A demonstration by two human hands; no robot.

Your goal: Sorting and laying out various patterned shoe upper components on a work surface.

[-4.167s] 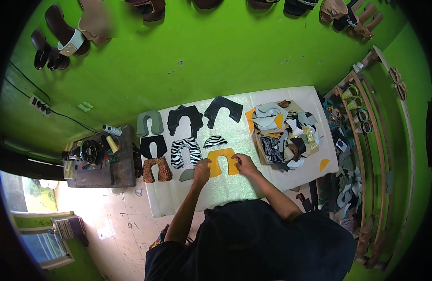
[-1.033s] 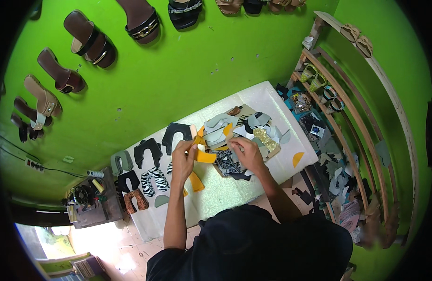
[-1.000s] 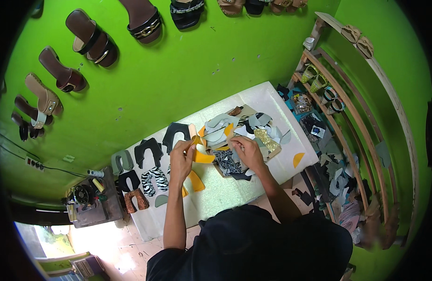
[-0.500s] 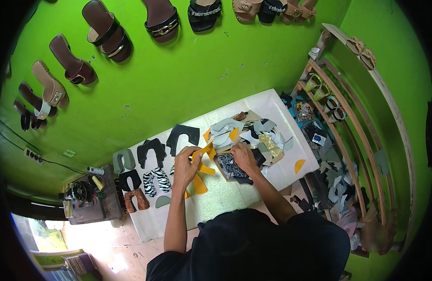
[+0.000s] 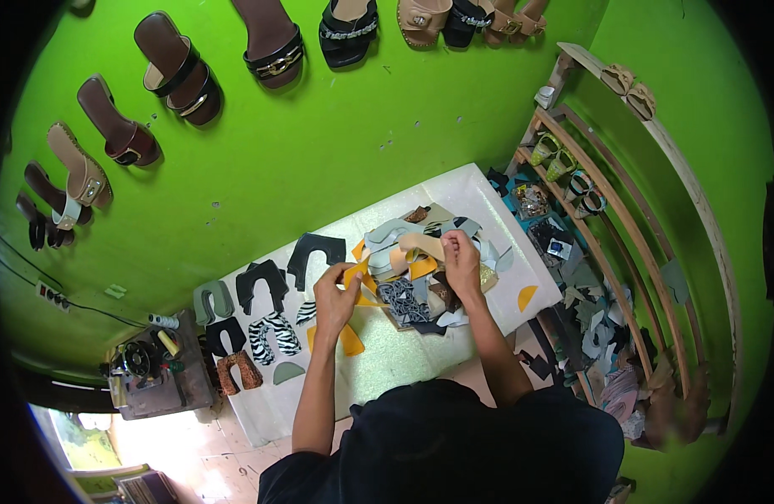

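A: In the head view, what is held, and how?

B: An orange cut piece (image 5: 356, 273) is pinched in the grip of the left hand (image 5: 335, 296), fingers closed on its edge. A tan strip (image 5: 420, 244) is pinched in the grip of the right hand (image 5: 461, 256), lifted just above the heap of cut pieces (image 5: 420, 286). Both grips are clamped shut; neither is seen apart.

A: Where do those pieces lie relative to the grips?

B: The orange piece is raised off the white tabletop (image 5: 387, 353), just right of the left grip and touching the heap's near edge. A second orange piece (image 5: 346, 340) is left flat below the left grip. The heap is spread between and under both grips.

A: What could go wrong?

B: The heap is loosely stacked, so neighbouring scraps may be dragged out when the tan strip is pulled, and pieces could be pushed off the tabletop's right edge, where an orange half-round (image 5: 527, 296) is already lying close to it. The orange piece is held only by a corner, so it could be bent or dropped.

A: And to the left?

B: The sorted row of black pieces (image 5: 313, 254) and zebra-print pieces (image 5: 273, 333), left of the left grip, could be disturbed by the forearm.
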